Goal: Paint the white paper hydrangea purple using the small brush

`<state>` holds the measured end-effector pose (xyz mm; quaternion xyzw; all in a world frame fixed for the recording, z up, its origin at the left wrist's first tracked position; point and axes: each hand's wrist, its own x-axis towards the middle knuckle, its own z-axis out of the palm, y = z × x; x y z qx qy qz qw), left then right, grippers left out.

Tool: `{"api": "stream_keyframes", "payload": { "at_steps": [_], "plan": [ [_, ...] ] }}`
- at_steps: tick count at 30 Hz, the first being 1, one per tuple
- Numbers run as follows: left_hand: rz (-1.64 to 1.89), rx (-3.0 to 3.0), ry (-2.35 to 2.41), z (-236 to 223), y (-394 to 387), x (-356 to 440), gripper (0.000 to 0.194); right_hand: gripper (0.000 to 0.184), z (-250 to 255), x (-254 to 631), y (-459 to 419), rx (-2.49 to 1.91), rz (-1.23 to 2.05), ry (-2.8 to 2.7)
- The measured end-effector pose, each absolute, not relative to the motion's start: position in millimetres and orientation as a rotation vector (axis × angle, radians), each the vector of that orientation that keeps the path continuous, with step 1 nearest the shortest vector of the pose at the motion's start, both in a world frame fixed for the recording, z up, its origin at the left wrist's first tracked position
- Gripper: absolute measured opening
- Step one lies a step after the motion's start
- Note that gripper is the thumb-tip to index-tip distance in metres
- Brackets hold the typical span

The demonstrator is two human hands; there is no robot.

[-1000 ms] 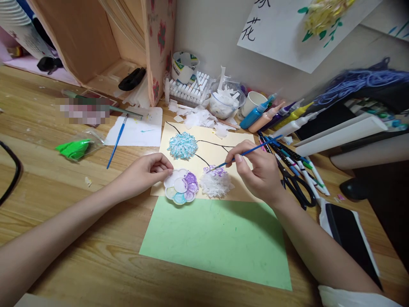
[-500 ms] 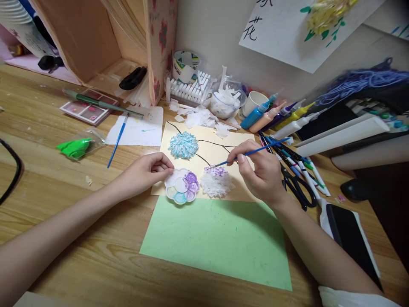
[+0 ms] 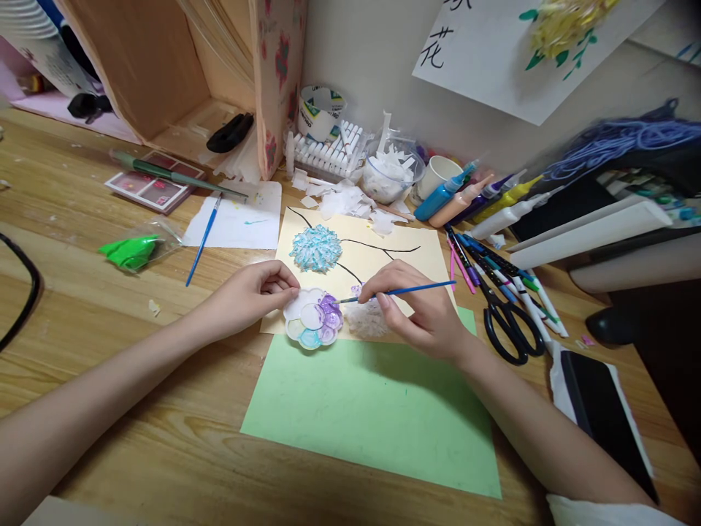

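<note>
My left hand [image 3: 261, 296] pinches the edge of a white flower-shaped paint palette [image 3: 312, 316] with purple, blue and pale yellow-green paint in its wells. A blue paintbrush [image 3: 419, 288] is gripped in my right hand [image 3: 413, 310], its tip at the purple well. Below that hand lies a white paper pompom flower [image 3: 366, 321], tinted purple at its upper edge and partly hidden by the fingers. A blue-tinted paper flower [image 3: 316, 248] sits to its upper left. Both flowers are on a cream sheet [image 3: 361, 226] with black drawn branches, which overlaps a green sheet [image 3: 377, 416].
Black scissors [image 3: 512, 329] and several pens lie to the right, near a phone-like black slab [image 3: 599, 409]. Paint bottles [image 3: 446, 191], a bowl of paper scraps [image 3: 390, 175] and markers [image 3: 328, 153] line the back. Another brush [image 3: 202, 241] and a green bag [image 3: 131, 252] are at left.
My right hand has moved left and slightly down, taking the paintbrush tip from the white flower's purple edge to the palette's purple well. My left hand stays on the palette.
</note>
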<state>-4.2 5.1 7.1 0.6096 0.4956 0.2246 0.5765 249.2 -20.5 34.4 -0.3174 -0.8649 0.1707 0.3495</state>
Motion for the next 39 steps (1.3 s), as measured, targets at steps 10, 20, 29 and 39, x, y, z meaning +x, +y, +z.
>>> {"api": "stream_keyframes", "payload": {
  "at_steps": [10, 20, 29, 39],
  "plan": [
    [0.503, 1.412, 1.183, 9.8, 5.9, -2.1, 0.022, 0.019, 46.1, 261.0, -16.3, -0.975, 0.309, -2.049],
    [0.499, 1.392, 1.176, 11.6, 4.7, -2.2, 0.021, 0.017, 38.6, 263.6, -11.2, -0.984, 0.265, -2.128],
    [0.499, 1.396, 1.176, 9.6, 5.6, -2.0, 0.021, 0.017, 38.2, 263.5, -11.9, -0.99, 0.265, -2.143],
    [0.488, 1.4, 1.179, 11.0, 5.7, -1.8, 0.024, 0.017, 38.0, 263.5, -12.1, -0.99, 0.269, -2.133]
  ]
}}
